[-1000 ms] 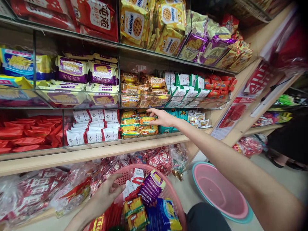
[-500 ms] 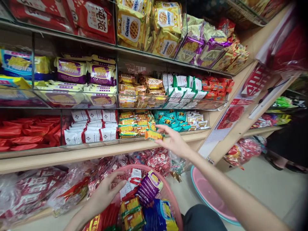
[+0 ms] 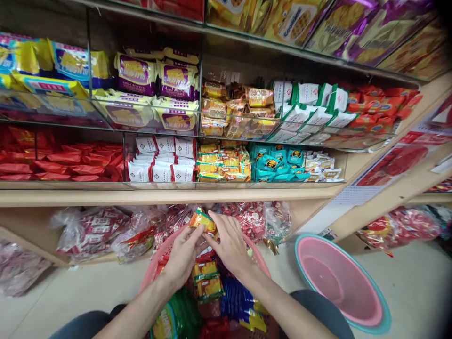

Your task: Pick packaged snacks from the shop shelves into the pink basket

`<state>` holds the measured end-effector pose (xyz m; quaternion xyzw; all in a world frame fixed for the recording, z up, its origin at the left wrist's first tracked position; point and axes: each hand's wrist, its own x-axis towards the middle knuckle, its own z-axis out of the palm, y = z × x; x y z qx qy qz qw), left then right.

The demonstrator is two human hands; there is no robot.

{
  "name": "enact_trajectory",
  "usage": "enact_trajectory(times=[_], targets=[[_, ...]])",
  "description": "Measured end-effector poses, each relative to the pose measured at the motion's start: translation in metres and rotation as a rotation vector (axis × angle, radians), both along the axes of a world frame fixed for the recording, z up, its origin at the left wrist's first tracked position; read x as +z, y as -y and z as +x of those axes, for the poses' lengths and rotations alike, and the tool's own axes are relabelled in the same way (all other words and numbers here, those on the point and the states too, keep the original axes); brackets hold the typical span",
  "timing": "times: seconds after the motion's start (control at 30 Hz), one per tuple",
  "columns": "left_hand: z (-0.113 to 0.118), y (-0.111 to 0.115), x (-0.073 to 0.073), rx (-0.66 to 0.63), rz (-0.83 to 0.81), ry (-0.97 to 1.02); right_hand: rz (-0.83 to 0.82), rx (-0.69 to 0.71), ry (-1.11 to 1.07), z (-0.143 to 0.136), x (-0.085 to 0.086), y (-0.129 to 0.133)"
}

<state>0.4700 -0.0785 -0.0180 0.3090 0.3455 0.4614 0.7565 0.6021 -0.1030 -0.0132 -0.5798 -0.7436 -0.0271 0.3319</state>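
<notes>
A small yellow-and-orange snack packet [image 3: 204, 220] is held up over the pink basket [image 3: 262, 263]. My left hand [image 3: 185, 252] pinches its lower edge from the left. On the right, my right hand [image 3: 228, 240] has its fingers around the packet's other side. Below my wrists, the basket holds yellow-and-green packets [image 3: 208, 287], blue packets [image 3: 235, 296], a green pack [image 3: 178, 313] and some red packets. My hands and forearms hide part of the basket's contents.
Glass-fronted shelves ahead hold matching yellow packets [image 3: 224, 165], white-and-red packets [image 3: 160, 165], teal packets [image 3: 277, 162] and red packets [image 3: 81, 160]. Plastic bags of goods [image 3: 95, 233] lie under the bottom shelf. Nested pink and teal basins [image 3: 339, 278] stand on the floor at right.
My right hand has come back from the shelf with the yellow packet to above the basket. My left hand has moved up and right to meet it. The view has tilted downward.
</notes>
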Motion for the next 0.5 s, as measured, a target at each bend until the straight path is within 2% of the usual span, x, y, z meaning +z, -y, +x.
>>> enact_trajectory(times=[0.1, 0.17, 0.27, 0.37, 0.5], targets=[[-0.003, -0.006, 0.0, 0.007, 0.022, -0.088, -0.016, 0.022, -0.052, 0.008, -0.003, 0.001], [-0.006, -0.011, 0.0, -0.023, 0.06, -0.215, -0.004, -0.001, -0.137, 0.017, -0.006, 0.002], [-0.01, -0.017, -0.005, -0.2, 0.173, -0.457, 0.008, -0.049, -0.267, 0.032, -0.009, 0.004], [-0.013, -0.02, -0.021, -0.417, 0.334, -0.671, 0.021, -0.061, -0.359, 0.042, -0.006, 0.008], [-0.016, -0.025, -0.055, -0.583, 0.542, -0.9, 0.094, -0.073, -0.431, 0.049, 0.004, 0.012]])
